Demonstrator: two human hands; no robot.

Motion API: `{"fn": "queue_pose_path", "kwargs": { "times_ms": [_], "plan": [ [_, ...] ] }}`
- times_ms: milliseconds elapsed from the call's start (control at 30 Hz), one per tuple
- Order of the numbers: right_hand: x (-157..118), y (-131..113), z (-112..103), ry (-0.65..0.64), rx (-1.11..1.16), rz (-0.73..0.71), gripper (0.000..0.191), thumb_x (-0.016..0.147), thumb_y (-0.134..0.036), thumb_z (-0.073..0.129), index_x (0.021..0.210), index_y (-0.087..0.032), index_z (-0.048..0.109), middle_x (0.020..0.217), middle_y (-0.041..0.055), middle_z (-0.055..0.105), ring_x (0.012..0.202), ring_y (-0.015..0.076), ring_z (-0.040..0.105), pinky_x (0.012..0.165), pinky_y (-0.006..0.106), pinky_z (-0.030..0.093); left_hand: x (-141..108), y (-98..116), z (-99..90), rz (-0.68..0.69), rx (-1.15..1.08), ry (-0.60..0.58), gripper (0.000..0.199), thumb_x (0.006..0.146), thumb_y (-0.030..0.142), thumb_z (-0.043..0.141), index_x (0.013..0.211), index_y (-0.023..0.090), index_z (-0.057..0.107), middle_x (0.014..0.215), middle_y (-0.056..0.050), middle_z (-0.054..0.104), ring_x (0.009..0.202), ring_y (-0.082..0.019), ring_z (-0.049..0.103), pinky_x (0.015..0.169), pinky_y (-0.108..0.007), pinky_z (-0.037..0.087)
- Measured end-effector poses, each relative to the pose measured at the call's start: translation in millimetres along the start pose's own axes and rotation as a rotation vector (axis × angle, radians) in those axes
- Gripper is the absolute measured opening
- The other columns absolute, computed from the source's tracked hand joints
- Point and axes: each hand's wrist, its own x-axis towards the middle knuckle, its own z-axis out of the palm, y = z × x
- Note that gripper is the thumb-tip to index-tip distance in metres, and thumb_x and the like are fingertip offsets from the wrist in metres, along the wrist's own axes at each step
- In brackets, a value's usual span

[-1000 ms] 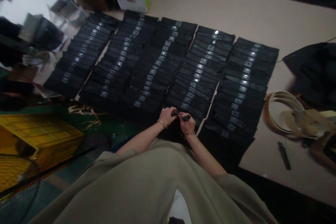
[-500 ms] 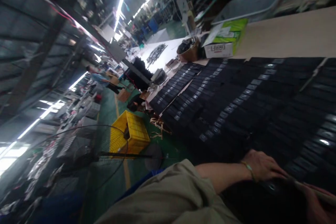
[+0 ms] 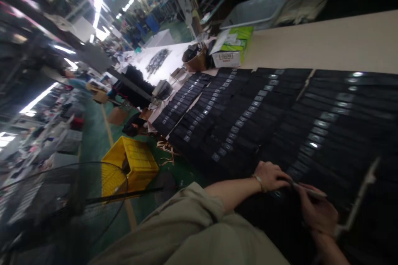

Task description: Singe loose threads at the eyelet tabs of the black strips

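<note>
Rows of black fabric pieces (image 3: 242,112) with small shiny labels lie overlapped on the long table. At the near edge my left hand (image 3: 271,177), with a thin band at the wrist, pinches the edge of a dark piece (image 3: 264,211). Just right of it, fingertips almost touching, my right hand (image 3: 320,211) is closed round a thin, pale, stick-like item (image 3: 312,192), which I cannot make out clearly. The dark piece hangs down below both hands, its lower part lost in shadow.
Beyond the fabric stand a green and white box (image 3: 231,47), a brown basket (image 3: 195,58) and a grey tub (image 3: 258,10). On the floor at left are a yellow crate (image 3: 139,161) and a wire fan (image 3: 105,198). A person (image 3: 74,80) stands far left.
The view has swung right, so the table and crate sit further left. My right hand, earlier blurred at the lower right corner, now shows whole near my left hand.
</note>
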Motion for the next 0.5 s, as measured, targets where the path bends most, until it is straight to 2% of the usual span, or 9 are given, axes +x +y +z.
{"fn": "queue_pose_path", "kwargs": {
  "times_ms": [100,167,267,367,500],
  "plan": [
    [-8.5,-12.0,-10.2,-0.068,0.054,0.026,0.051,0.08,-0.069,0.053,0.083,-0.023,0.075,0.086,0.0099,0.077,0.078,0.0302,0.072,0.066,0.041,0.054,-8.9,9.1,-2.6,-0.041,-0.04,0.041,0.024,0.088,0.048,0.066,0.105,0.034,0.077,0.102,-0.003,0.072,0.098,-0.023,0.061,0.089,-0.042,0.047],
    [-11.6,-16.5,-12.0,-0.082,0.113,0.012,0.048,0.082,-0.065,0.055,0.086,-0.021,0.074,0.092,0.0103,0.077,0.085,0.0281,0.072,0.077,0.041,0.056,-10.6,9.3,-2.4,-0.028,-0.09,0.026,0.024,0.09,0.043,0.065,0.104,0.029,0.078,0.093,-0.007,0.071,0.094,-0.025,0.06,0.085,-0.044,0.047],
    [-14.2,-17.6,-12.2,-0.102,0.193,0.03,0.04,0.084,-0.058,0.06,0.088,-0.02,0.073,0.09,0.0086,0.076,0.086,0.0253,0.072,0.082,0.039,0.056,-10.4,5.1,-0.2,0.013,-0.111,0.014,0.023,0.092,0.042,0.063,0.1,0.027,0.078,0.091,-0.008,0.07,0.088,-0.023,0.059,0.077,-0.041,0.049],
    [-18.4,-18.4,-12.6,-0.062,0.243,0.059,0.034,0.085,-0.054,0.063,0.09,-0.021,0.073,0.091,0.0069,0.076,0.087,0.0242,0.072,0.084,0.039,0.056,-12.4,2.1,-0.7,0.013,-0.12,0.034,0.023,0.09,0.041,0.067,0.105,0.027,0.076,0.094,-0.006,0.072,0.09,-0.024,0.06,0.08,-0.042,0.048],
    [-22.2,-19.4,-10.0,-0.064,0.271,0.02,0.029,0.086,-0.05,0.064,0.091,-0.022,0.073,0.093,0.0054,0.075,0.09,0.0231,0.071,0.087,0.039,0.055,-14.4,1.9,-3.9,0.008,-0.101,0.012,0.019,0.089,0.038,0.069,0.105,0.03,0.076,0.099,-0.002,0.074,0.097,-0.023,0.06,0.086,-0.042,0.043]
  ]
}}
